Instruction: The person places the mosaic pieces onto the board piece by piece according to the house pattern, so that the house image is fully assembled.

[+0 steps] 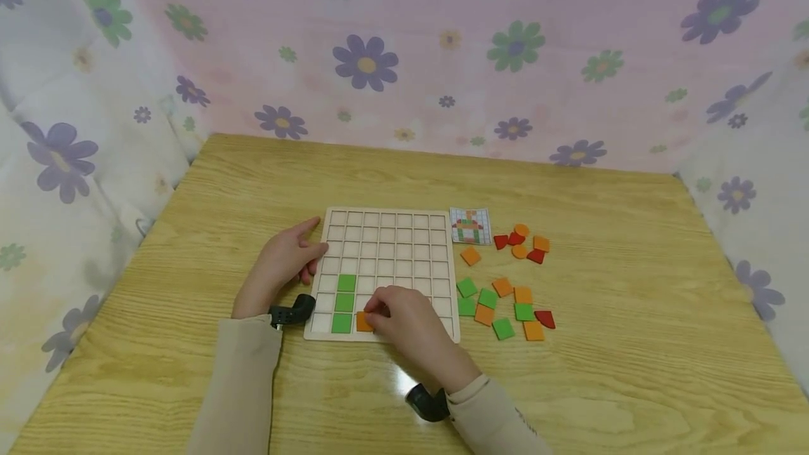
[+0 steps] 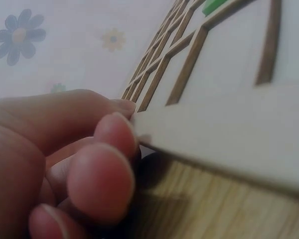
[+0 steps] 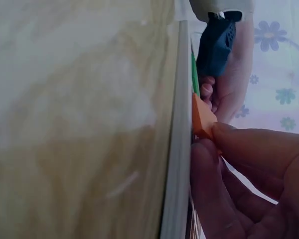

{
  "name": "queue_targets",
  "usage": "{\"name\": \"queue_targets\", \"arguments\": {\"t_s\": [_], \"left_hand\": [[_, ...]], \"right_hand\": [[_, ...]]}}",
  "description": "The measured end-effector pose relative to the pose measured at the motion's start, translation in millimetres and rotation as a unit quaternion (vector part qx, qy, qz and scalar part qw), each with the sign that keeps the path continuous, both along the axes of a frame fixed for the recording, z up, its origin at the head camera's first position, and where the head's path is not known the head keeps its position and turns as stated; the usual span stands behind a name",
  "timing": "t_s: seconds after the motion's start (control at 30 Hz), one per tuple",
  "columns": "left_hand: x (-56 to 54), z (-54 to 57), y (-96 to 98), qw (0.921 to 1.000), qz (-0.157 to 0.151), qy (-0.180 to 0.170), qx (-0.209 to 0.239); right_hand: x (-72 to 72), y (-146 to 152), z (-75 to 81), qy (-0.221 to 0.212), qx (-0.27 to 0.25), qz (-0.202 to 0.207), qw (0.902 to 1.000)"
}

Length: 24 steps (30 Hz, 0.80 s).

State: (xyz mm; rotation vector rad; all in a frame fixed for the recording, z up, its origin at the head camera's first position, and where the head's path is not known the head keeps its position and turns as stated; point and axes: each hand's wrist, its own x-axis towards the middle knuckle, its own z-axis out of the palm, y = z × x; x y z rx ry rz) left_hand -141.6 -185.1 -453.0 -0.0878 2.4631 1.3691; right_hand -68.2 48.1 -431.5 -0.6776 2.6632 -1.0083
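Observation:
On the table lies a wooden grid board (image 1: 387,237) with square cells. Three green square tiles (image 1: 345,302) stand in one column at its lower left. Between thumb and fingertips, my right hand (image 1: 411,321) pinches an orange square tile (image 3: 203,117), tilted in the right wrist view, over the board's bottom row, a little right of the lowest green tile. My left hand (image 1: 281,258) rests by the board's left edge, with its thumb touching the rim. Its index finger points forward, and the other fingers bend loosely below in the left wrist view.
Right of the board lie loose green square tiles (image 1: 503,329), orange square tiles (image 1: 534,331), orange round pieces (image 1: 521,229) and red rounded-corner pieces (image 1: 545,319). A small printed pattern card (image 1: 470,226) sits at the board's upper right corner. A flowered curtain (image 1: 404,41) closes off the table's far side.

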Motion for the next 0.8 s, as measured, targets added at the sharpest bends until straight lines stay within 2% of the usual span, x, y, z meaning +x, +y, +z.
{"name": "queue_targets", "arguments": {"t_s": [0.2,0.6,0.67,0.8], "left_hand": [[-0.6,-0.7,-0.9,0.9994,0.013,-0.01,0.03],[0.3,-1.0,-0.3,0.9994,0.012,-0.014,0.029],[0.2,-0.8,-0.1,0.9995,0.01,-0.012,0.027],[0.0,-1.2,-0.1,0.9997,0.011,-0.011,0.021]], "right_hand": [[3.0,-6,3.0,0.006,0.013,0.01,0.9998],[5.6,-6,0.6,0.041,0.029,0.013,0.9987],[4.0,-4,0.1,0.034,0.02,0.021,0.999],[-3.1,4,2.2,-0.009,-0.005,0.036,0.9993]]}}
